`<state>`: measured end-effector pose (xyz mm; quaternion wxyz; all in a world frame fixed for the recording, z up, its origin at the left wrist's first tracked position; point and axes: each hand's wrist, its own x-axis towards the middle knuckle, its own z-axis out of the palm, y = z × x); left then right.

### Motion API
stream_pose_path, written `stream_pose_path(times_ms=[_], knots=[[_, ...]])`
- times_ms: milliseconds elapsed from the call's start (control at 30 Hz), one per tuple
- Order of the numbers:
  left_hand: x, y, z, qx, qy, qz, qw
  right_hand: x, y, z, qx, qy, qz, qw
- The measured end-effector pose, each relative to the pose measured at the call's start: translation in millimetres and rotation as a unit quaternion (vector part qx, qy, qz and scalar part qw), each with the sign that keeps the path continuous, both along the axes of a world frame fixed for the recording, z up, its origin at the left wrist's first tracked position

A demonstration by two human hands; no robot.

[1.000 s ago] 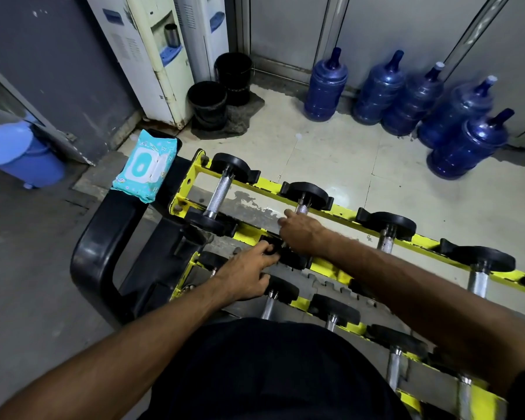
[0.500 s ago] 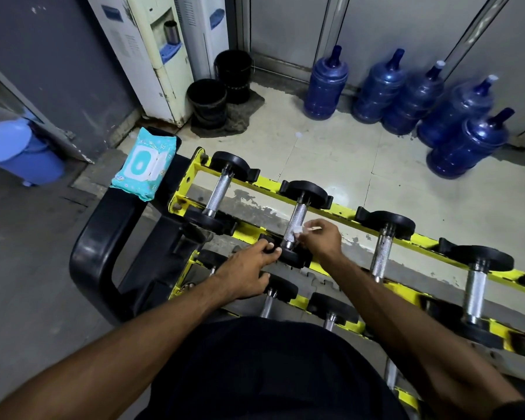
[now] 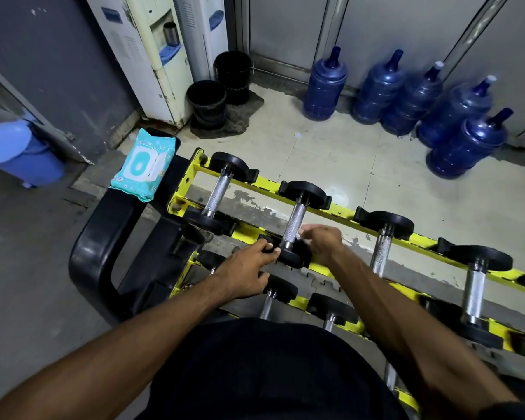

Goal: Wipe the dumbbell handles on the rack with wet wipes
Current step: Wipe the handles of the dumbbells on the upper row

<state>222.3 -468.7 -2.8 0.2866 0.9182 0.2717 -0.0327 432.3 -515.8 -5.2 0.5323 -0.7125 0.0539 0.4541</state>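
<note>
tbh the dumbbell handles (image 3: 294, 221) are shiny knurled metal, the heads (image 3: 303, 190) look like matt black rubber, the rack (image 3: 269, 185) is scuffed, chipped yellow-painted metal, and the wipes pack (image 3: 143, 168) is glossy plastic film.

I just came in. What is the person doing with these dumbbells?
A person is cleaning dumbbells on the yellow rack. The left hand grips the near black end of the upper row's second dumbbell from the left. The right hand holds a white wipe against the lower part of its metal handle. The pack of wet wipes lies on the black frame left of the rack.
</note>
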Motion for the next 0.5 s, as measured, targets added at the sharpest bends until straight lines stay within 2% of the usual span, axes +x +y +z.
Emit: stream_pose_path(times_ms=[100,167,233,300,367,400,433,500], knots=[[0.6,0.5,-0.9,-0.001,0.0,-0.002,1.0,9.7,17.6,-7.0,0.059,0.024,-0.098,0.993],[0.7,0.4,-1.2,0.001,0.0,-0.004,1.0,11.4,22.6,-11.9,0.074,0.016,-0.116,0.99],[1.3,0.6,-1.9,0.001,0.0,-0.003,1.0,9.0,16.4,-14.9,0.063,0.001,-0.073,0.995],[1.8,1.8,-2.4,0.004,0.004,-0.003,1.0,3.0,0.6,-21.1,0.034,-0.026,0.022,0.999],[2.1,3.3,-3.4,0.01,0.007,-0.004,1.0,-4.8,-16.6,-26.1,0.025,-0.123,0.123,0.984],[2.3,3.9,-3.8,0.01,0.006,-0.004,1.0,-7.1,-23.1,-28.0,0.035,-0.216,0.174,0.96],[2.5,4.6,-4.3,0.01,0.006,-0.004,1.0,-8.0,-27.5,-28.0,0.05,-0.319,0.23,0.918],[3.1,5.7,-4.4,0.012,0.005,-0.006,1.0,-4.5,-27.6,-24.4,0.096,-0.482,0.336,0.803]])
